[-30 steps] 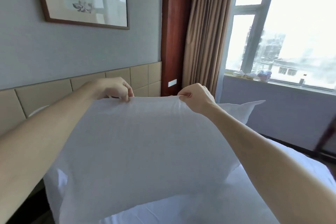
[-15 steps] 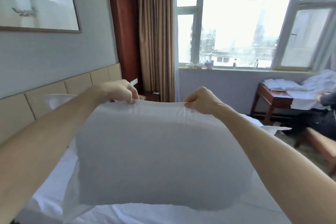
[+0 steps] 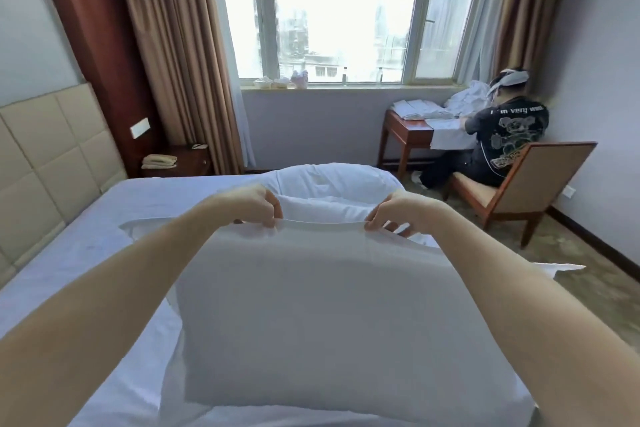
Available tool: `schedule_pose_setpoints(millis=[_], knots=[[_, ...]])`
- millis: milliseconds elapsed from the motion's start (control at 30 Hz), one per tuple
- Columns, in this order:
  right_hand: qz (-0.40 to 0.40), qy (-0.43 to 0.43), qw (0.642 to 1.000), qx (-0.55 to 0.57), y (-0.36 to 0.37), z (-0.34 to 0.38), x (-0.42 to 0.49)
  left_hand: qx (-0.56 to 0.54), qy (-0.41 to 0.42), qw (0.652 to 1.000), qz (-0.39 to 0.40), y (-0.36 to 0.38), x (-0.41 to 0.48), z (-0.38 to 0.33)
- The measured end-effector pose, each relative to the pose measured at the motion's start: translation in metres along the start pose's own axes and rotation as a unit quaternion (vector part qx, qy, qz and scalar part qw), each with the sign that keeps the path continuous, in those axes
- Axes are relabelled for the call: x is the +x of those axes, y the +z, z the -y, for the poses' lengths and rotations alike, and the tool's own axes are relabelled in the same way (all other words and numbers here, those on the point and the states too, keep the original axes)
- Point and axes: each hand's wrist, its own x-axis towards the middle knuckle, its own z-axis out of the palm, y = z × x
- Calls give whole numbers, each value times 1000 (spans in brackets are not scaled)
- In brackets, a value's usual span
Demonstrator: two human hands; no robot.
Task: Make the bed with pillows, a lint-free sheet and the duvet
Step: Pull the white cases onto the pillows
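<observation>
I hold a white pillow [image 3: 311,315] up in front of me over the bed. My left hand [image 3: 254,204] pinches its top edge on the left, and my right hand [image 3: 398,211] pinches the same edge on the right. The white sheet [image 3: 114,243] covers the mattress below. Beyond the pillow's top edge a bunched white duvet [image 3: 332,184] lies at the far side of the bed. A second white pillow corner [image 3: 135,227] pokes out to the left behind my left forearm.
A padded headboard [image 3: 45,163] lines the left wall. A dark nightstand [image 3: 180,163] with a phone stands by brown curtains [image 3: 180,55]. A seated person [image 3: 498,139] works at a wooden table [image 3: 408,139] with linens, on a wooden chair [image 3: 530,184]. Carpet [image 3: 571,253] lies to the right.
My view has swung right, from the headboard wall and picture to the window and far corner. Both hands keep the same pinch on the pillow's top edge, now lower over the bed.
</observation>
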Motion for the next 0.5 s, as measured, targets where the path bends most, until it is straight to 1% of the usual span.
schedule_pose_setpoints(millis=[200,400,500], knots=[[19,65,998,9,-39,-62,55,-8,-5,999,51,42,97,-34],[44,91,995,12,-83,-115,149,-17,-41,993,109,71,214,-75],[55,100,993,14,-102,-137,200,-40,-65,987,143,83,268,-87]])
